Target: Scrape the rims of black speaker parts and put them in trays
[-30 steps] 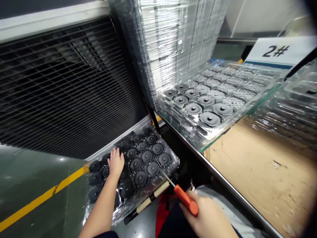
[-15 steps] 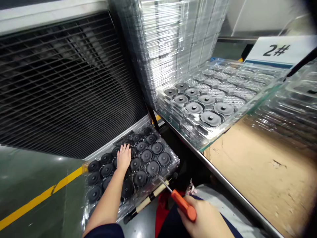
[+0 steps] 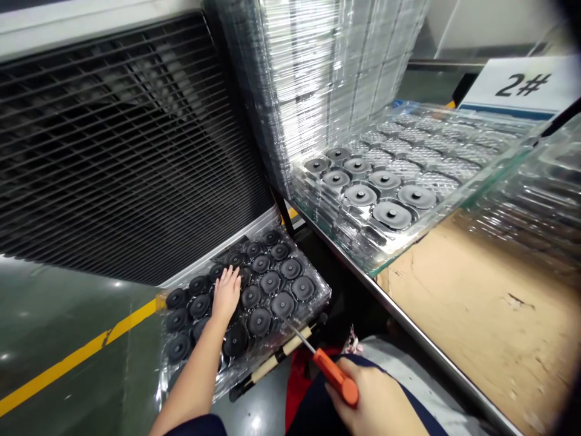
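Note:
My right hand [image 3: 370,396] is closed round the orange handle of a screwdriver [image 3: 333,374]. The metal shaft points up and left, and its tip is at the near edge of a clear plastic tray [image 3: 324,297]; whether it touches cannot be made out. In that tray, low on my left, sit rows of round black parts [image 3: 270,281] with small centre hubs. Fingers stretched out, my left hand [image 3: 227,293] lies over the parts near the tray's middle and hides some of them.
A black grille [image 3: 127,151] rises at the left. Stacked clear trays [image 3: 304,79] stand at the back. On the bench at right, another clear tray [image 3: 363,239] holds several black parts beside cardboard [image 3: 472,327] and a "2#" sign [image 3: 521,88]. Yellow tape [image 3: 82,354] crosses the floor.
The screwdriver tip has shifted slightly left along the tray's near edge. The camera view has moved a little. My left hand stays on the black parts.

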`<state>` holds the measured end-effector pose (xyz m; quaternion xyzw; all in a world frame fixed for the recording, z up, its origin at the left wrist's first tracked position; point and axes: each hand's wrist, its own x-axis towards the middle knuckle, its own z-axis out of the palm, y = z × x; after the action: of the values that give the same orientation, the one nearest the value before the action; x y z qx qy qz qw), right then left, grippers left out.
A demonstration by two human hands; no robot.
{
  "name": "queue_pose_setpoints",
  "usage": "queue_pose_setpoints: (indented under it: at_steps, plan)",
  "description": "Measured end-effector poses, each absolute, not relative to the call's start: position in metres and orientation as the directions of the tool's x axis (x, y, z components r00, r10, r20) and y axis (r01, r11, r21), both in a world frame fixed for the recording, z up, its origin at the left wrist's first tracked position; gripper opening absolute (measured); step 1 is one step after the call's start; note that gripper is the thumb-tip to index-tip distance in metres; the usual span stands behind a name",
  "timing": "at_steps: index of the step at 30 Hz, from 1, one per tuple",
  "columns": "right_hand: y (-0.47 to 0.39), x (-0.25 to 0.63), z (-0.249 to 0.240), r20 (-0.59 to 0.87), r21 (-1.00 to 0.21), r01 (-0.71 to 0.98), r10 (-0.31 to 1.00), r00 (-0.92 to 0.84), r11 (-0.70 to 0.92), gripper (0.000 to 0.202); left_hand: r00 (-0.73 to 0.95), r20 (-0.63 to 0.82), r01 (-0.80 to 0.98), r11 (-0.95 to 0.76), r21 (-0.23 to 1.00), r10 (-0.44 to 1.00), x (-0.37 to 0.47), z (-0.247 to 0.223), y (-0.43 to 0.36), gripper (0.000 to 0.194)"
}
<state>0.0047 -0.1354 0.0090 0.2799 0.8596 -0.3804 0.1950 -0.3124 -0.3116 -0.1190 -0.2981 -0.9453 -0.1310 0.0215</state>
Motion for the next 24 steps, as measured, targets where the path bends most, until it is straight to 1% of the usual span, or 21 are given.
queue_pose_setpoints:
  at_steps: [3, 6, 8, 10, 12, 14, 17, 19, 24]
  plan:
    - [-0.136, 0.005, 0.007, -0.546, -0.541, 0.62, 0.323, -0.773, 0.569, 0.016, -0.819, 0.172, 0.574, 0.772, 0.273, 0.548, -0.299, -0.109, -0.328, 0.029]
    - [-0.137, 0.003, 0.006, -0.546, -0.515, 0.6, 0.305, -0.78, 0.612, 0.017, -0.848, 0.219, 0.529, 0.79, 0.311, 0.482, -0.281, -0.1, -0.351, 0.022]
    - [-0.138, 0.0, 0.006, -0.549, -0.493, 0.58, 0.285, -0.786, 0.649, 0.017, -0.877, 0.222, 0.479, 0.813, 0.331, 0.426, -0.267, -0.096, -0.363, 0.023]
    - [-0.139, -0.002, 0.007, -0.553, -0.479, 0.559, 0.262, -0.791, 0.677, 0.017, -0.889, 0.202, 0.457, 0.819, 0.348, 0.41, -0.252, -0.096, -0.368, 0.024]
    - [-0.139, -0.004, 0.008, -0.547, -0.481, 0.536, 0.241, -0.802, 0.694, 0.018, -0.876, 0.175, 0.482, 0.797, 0.364, 0.45, -0.234, -0.097, -0.365, 0.023]
    - [-0.139, -0.004, 0.009, -0.544, -0.479, 0.526, 0.233, -0.806, 0.703, 0.018, -0.841, 0.153, 0.535, 0.756, 0.377, 0.519, -0.216, -0.101, -0.355, 0.022]
    - [-0.141, -0.003, 0.009, -0.533, -0.469, 0.521, 0.242, -0.811, 0.713, 0.02, -0.785, 0.122, 0.602, 0.703, 0.379, 0.607, -0.192, -0.109, -0.339, 0.028]
    - [-0.143, -0.001, 0.007, -0.527, -0.465, 0.521, 0.249, -0.812, 0.716, 0.021, -0.765, 0.106, 0.624, 0.689, 0.369, 0.636, -0.181, -0.115, -0.332, 0.033]
    - [-0.144, 0.002, 0.008, -0.522, -0.462, 0.52, 0.254, -0.814, 0.718, 0.019, -0.741, 0.087, 0.651, 0.681, 0.335, 0.666, -0.175, -0.119, -0.331, 0.034]
